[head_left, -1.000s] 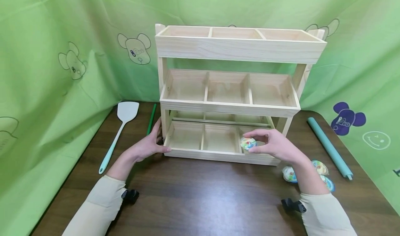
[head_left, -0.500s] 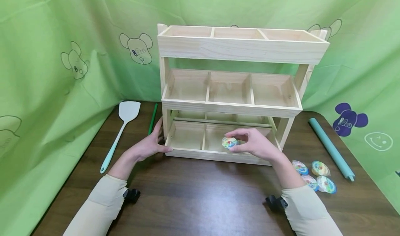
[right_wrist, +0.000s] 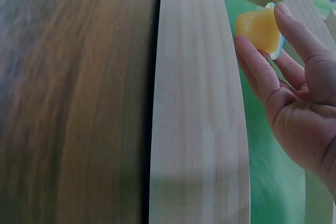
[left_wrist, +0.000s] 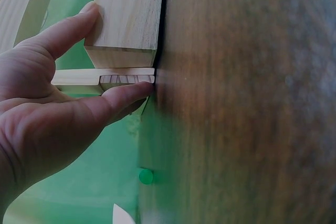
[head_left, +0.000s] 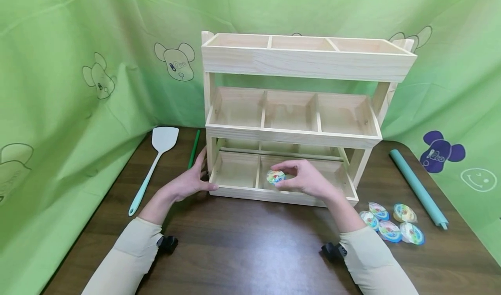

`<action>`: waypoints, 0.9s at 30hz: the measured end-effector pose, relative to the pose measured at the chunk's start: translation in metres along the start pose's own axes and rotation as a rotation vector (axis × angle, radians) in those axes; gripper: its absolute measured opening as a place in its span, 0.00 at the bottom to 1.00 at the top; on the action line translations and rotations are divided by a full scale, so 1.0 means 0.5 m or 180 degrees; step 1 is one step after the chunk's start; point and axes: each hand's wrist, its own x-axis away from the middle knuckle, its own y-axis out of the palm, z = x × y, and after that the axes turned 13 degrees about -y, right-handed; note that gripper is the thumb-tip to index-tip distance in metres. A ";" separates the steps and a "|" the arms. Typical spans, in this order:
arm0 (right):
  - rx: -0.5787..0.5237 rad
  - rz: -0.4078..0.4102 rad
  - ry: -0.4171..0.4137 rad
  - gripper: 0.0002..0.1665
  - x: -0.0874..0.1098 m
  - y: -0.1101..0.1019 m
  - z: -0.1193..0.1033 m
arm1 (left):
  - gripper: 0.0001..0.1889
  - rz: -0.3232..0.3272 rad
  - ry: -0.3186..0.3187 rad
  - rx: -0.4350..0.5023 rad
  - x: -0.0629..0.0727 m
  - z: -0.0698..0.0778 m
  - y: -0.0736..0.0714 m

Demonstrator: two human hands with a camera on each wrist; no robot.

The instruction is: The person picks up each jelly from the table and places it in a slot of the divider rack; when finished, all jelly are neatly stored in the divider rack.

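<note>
A pale wooden three-tier shelf [head_left: 309,64] stands on the table, each tier split into three compartments. My right hand [head_left: 303,180] pinches a small jelly cup [head_left: 275,177] with a colourful lid at the bottom tier's middle compartment; I cannot tell whether it touches the floor there. The right wrist view shows the yellow body of this jelly cup [right_wrist: 258,27] between thumb and fingertips. At the shelf's lower left corner, my left hand [head_left: 189,183] rests with its thumb on the front board and fingers along the side. Part of those fingers is hidden behind the shelf's leg.
Several more jelly cups [head_left: 389,231] lie on the table [head_left: 250,251] at the right, before a rolled teal tube [head_left: 419,188]. A white spatula with a pale teal handle [head_left: 150,173] and a green stick [head_left: 193,149] lie left. Green printed cloth [head_left: 129,21] hangs behind.
My right hand has moved left with the jelly cup, from the bottom tier's right compartment to the middle one, uncovering the cups on the table. My left hand stays on the shelf.
</note>
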 end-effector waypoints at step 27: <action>-0.0084 0.0052 -0.0009 0.32 -0.072 0.056 0.000 | 0.69 0.0003 0.0005 -0.0031 0.002 0.003 -0.002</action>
